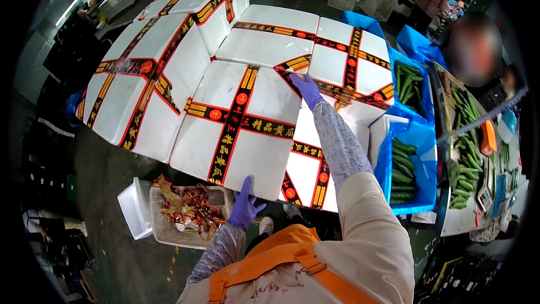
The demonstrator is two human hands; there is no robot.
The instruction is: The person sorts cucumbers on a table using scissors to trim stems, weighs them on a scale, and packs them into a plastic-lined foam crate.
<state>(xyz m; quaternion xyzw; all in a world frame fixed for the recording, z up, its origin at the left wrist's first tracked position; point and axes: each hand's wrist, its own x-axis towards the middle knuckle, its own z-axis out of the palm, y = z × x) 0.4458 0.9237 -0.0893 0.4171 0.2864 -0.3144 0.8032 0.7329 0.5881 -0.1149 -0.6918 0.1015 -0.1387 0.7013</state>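
A pale bin holds crumpled red, black and yellow strips. On the right, cucumbers fill part of a blue-lined box near a table bearing green vegetables.

At two o'clock, a person is blurred into an orange-and-grey oval. At six o'clock, the beige long-sleeved garment and orange strapped apron are cut off by the lower edge, while nearer the centre a pale shoe is partly hidden by a bright white foam box banded in black, red and yellow tape.
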